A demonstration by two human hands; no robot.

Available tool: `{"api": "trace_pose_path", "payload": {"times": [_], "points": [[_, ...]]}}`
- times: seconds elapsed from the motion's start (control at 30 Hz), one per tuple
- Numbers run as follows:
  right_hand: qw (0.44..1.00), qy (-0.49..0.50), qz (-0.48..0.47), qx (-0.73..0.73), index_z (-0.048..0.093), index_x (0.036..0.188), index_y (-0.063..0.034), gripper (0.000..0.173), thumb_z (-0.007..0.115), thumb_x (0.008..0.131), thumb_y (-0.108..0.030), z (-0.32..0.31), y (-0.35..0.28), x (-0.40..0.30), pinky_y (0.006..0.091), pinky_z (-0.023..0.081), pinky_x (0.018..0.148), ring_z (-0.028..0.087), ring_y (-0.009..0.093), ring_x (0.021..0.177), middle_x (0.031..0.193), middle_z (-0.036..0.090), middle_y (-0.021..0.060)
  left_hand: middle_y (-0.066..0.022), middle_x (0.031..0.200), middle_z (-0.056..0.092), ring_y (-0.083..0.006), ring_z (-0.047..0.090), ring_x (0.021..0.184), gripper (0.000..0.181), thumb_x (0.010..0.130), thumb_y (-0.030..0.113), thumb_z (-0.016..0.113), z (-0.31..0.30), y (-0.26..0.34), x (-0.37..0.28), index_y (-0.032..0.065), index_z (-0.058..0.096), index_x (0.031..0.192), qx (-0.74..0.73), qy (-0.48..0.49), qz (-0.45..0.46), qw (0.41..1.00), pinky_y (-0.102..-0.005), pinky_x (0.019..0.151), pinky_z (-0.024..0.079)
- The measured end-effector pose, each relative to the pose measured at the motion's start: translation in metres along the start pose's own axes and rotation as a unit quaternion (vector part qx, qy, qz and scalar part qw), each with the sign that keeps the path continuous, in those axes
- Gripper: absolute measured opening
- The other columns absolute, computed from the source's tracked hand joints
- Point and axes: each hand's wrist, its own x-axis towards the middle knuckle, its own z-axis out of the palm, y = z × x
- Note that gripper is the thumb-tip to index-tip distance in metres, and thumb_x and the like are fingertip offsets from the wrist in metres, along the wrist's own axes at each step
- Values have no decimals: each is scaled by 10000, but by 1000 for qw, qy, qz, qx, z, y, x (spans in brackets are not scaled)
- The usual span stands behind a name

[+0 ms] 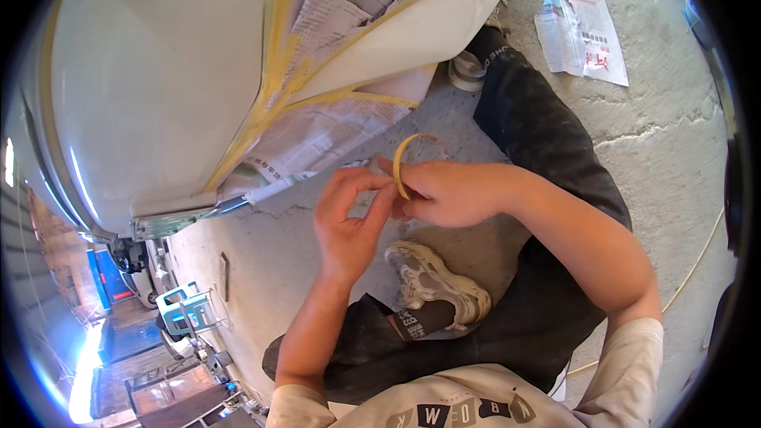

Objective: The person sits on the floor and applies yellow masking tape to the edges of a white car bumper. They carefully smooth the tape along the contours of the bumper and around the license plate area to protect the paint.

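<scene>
A nearly used-up roll of yellow masking tape (401, 160) hangs around the fingers of my right hand (455, 193). My left hand (351, 220) meets it at the fingertips, thumb and index finger pinched together by the roll. Whatever lies between those fingertips is too small to make out. Up and to the left stands a pale car body panel (160, 71), with newspaper (321, 131) fixed along its edges by strips of yellow masking tape (276, 92). The newspaper's lower edge ends just left of my hands.
My shoe (440, 285) and dark trouser legs (547, 113) surround the hands on the concrete floor (666, 148). A loose newspaper sheet (582, 35) lies at upper right. A blue and white plastic stool (181, 309) and a cart (172, 389) stand at lower left. A thin hose or cable (692, 273) runs along the right.
</scene>
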Motion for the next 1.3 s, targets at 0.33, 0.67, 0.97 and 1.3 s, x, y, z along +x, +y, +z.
{"api": "trace_pose_path", "payload": {"times": [0.33,0.67,0.97,1.3], "points": [[986,156,8,-61,582,969,26,174,596,871,-117,-2,-18,-5,522,512,704,649,448,792,793,658,241,-67,967,621,-137,577,856,198,888,-35,633,11,-26,17,-4,638,1083,-118,46,-81,989,-266,801,474],[991,131,34,-17,551,999,74,197,562,858,-62,-9,-8,1,528,510,745,644,459,861,859,660,272,-100,974,669,-205,650,919,311,753,-69,754,20,-16,16,26,739,1049,-12,14,16,1000,-306,759,514],[986,120,50,-102,437,1343,61,557,628,844,-100,0,-2,2,492,512,701,653,414,786,830,663,219,-76,852,620,-186,568,782,95,852,-12,679,22,-23,14,11,619,922,-12,-19,-21,1000,-301,720,468],[882,354,-156,-270,586,1147,-47,367,665,793,-101,12,0,15,364,499,704,659,263,727,757,660,56,8,842,547,-72,476,763,34,956,35,578,11,-41,33,21,549,946,-158,59,-146,975,-231,695,413]]}}
